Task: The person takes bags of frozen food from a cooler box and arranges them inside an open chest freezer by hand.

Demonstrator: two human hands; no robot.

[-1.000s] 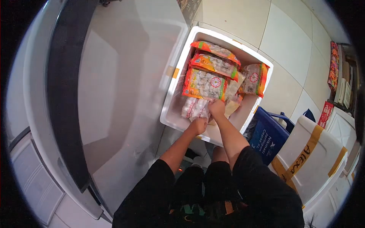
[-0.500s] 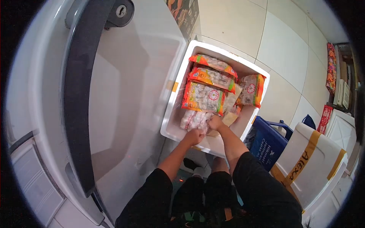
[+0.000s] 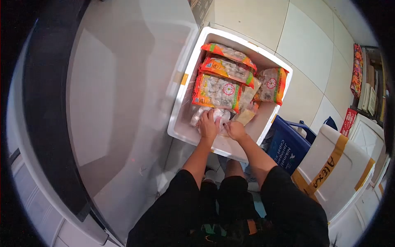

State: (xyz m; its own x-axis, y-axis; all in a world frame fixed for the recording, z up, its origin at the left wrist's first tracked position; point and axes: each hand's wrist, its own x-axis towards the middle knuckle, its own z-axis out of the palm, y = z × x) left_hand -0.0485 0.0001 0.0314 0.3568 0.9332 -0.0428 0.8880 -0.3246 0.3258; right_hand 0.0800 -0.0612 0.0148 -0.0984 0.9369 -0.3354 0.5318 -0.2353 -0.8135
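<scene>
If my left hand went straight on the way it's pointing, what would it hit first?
The white bundle, which your left hand is touching. Just past that, the nearest orange-edged packet seems next in line, though depth is unclear.

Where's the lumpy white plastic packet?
In the head view, the lumpy white plastic packet is inside the open white foam box, near left, under the left hand, beside an orange-and-clear bag.

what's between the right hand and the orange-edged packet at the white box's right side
Pale yellow items, not clearly identifiable, lie between the right hand and that packet, as the head view shows.
</scene>
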